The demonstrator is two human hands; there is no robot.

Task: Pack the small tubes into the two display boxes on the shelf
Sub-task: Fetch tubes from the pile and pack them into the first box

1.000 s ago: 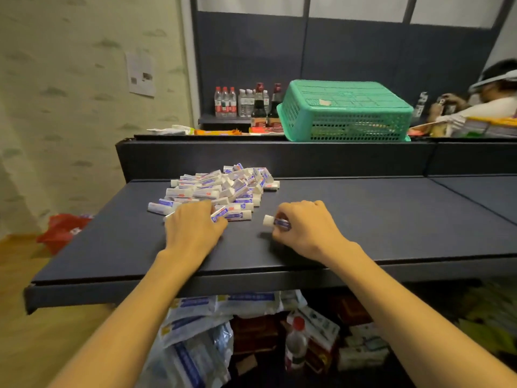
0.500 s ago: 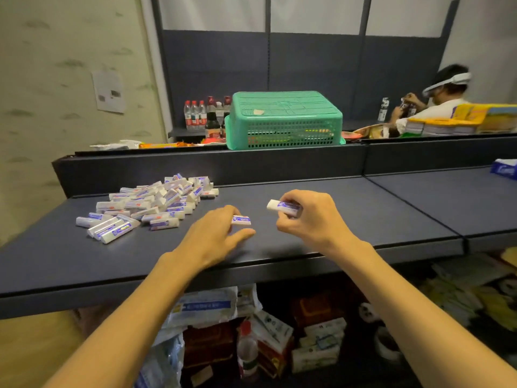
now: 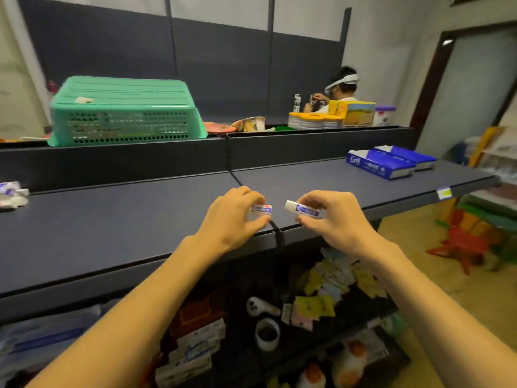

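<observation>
Head view: both hands hover over the front edge of the dark shelf (image 3: 140, 219), near the seam between its two boards. Left hand (image 3: 232, 217) pinches a small tube (image 3: 262, 209) between thumb and curled fingers (image 3: 251, 196). Right hand (image 3: 333, 217) pinches another tube (image 3: 303, 209) the same way, its white cap pointing toward the left hand. The two tubes sit just beside each other, apart, above the shelf. More tubes, the pile (image 3: 11, 194), lie at the shelf's far left edge. Two blue boxes (image 3: 389, 162) rest on the shelf's far right end, well apart from the hands. A green basket (image 3: 123, 113) stands upside down behind the shelf's back wall.
</observation>
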